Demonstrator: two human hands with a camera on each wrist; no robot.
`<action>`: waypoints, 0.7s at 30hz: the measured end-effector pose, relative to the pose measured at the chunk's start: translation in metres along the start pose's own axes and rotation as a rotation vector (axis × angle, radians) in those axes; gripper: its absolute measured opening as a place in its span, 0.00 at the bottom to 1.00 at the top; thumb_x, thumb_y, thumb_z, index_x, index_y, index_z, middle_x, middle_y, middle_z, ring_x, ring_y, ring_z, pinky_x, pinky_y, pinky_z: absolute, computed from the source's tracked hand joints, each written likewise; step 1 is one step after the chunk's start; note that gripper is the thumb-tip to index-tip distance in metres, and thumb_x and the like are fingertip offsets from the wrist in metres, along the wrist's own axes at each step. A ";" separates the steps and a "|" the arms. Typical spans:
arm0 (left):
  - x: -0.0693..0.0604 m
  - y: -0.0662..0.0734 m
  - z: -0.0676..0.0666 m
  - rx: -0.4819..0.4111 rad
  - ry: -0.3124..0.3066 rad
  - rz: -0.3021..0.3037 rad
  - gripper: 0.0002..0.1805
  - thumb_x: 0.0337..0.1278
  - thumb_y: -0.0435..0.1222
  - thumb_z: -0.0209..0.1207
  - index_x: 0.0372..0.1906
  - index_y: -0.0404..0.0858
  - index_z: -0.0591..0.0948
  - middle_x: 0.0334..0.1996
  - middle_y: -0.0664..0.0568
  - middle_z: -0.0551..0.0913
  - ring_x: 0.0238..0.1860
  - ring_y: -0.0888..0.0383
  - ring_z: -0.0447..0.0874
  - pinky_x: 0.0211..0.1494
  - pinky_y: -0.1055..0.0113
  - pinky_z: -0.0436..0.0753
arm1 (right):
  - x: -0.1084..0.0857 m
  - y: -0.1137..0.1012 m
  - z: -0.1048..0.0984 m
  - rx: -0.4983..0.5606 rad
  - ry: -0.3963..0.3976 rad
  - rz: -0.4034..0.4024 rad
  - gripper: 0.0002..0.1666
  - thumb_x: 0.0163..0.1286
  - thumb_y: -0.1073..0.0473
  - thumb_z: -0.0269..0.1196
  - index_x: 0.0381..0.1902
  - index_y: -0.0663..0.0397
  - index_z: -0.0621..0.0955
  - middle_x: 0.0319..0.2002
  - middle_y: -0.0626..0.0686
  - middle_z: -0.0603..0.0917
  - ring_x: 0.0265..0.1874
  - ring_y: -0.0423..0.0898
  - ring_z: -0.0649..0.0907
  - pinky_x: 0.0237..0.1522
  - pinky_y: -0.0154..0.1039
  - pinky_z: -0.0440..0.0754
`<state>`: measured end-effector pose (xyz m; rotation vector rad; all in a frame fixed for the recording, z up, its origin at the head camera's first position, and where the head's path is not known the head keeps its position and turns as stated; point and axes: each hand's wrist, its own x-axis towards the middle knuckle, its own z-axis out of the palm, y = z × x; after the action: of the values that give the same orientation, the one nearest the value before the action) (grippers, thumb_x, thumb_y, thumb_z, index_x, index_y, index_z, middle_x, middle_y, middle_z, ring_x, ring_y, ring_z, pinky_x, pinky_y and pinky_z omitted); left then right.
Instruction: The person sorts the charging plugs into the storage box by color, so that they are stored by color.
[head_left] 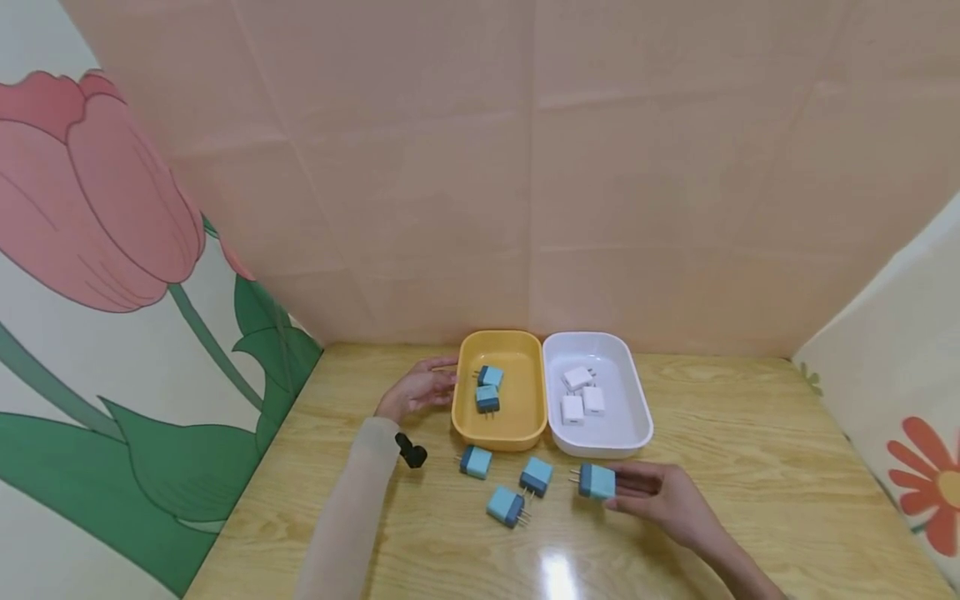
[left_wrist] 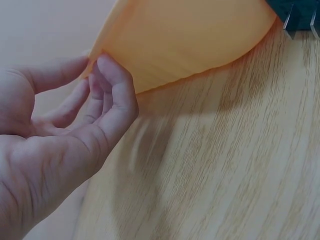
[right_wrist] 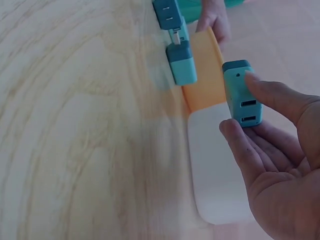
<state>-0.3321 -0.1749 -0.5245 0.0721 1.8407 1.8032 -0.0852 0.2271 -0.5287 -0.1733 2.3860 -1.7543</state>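
Observation:
My right hand (head_left: 660, 500) pinches a blue two-tone USB wall charger (head_left: 597, 482) between thumb and fingers, above the table in front of the white tray (head_left: 637, 417). Its two USB ports face the right wrist camera, and its prongs point left in the head view. Beside the yellow tray (head_left: 517, 429), my left hand (head_left: 420, 388) touches the outer left side with loosely bent fingers. Two blue chargers (head_left: 487, 397) lie inside that tray. Three white chargers (head_left: 572, 409) are in the white tray.
Three more blue chargers (head_left: 476, 462) lie on the wooden table (head_left: 720, 417) in front of the trays, prongs pointing various ways. The trays stand side by side near the peach back wall (head_left: 420, 208). A small black object (head_left: 410, 450) is at the left sleeve.

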 end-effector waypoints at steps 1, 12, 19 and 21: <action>0.000 0.000 0.000 0.000 0.001 0.001 0.29 0.75 0.29 0.58 0.76 0.43 0.72 0.62 0.36 0.84 0.49 0.55 0.88 0.47 0.64 0.88 | 0.000 -0.001 0.000 0.006 -0.004 -0.004 0.36 0.63 0.58 0.77 0.63 0.74 0.80 0.57 0.73 0.85 0.46 0.34 0.91 0.49 0.36 0.90; 0.000 0.000 -0.001 -0.006 0.005 -0.003 0.28 0.75 0.29 0.57 0.76 0.44 0.73 0.60 0.37 0.85 0.49 0.54 0.86 0.46 0.64 0.87 | 0.004 -0.015 0.008 0.027 0.034 -0.062 0.34 0.64 0.60 0.76 0.64 0.71 0.81 0.58 0.72 0.85 0.46 0.32 0.90 0.48 0.34 0.89; 0.000 0.000 0.000 -0.016 0.002 -0.007 0.28 0.75 0.28 0.57 0.76 0.43 0.73 0.61 0.38 0.85 0.50 0.53 0.86 0.47 0.64 0.88 | 0.008 -0.021 0.013 0.036 0.047 -0.087 0.33 0.64 0.62 0.76 0.63 0.73 0.81 0.58 0.75 0.84 0.45 0.32 0.90 0.47 0.34 0.89; 0.000 0.000 0.000 -0.014 0.002 -0.006 0.28 0.75 0.28 0.56 0.76 0.43 0.73 0.61 0.37 0.84 0.51 0.53 0.86 0.47 0.64 0.88 | 0.009 -0.022 0.014 0.039 0.055 -0.083 0.33 0.63 0.62 0.77 0.62 0.73 0.81 0.58 0.75 0.84 0.44 0.32 0.91 0.47 0.34 0.89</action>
<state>-0.3323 -0.1747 -0.5250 0.0598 1.8280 1.8127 -0.0916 0.2056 -0.5128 -0.2245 2.4131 -1.8635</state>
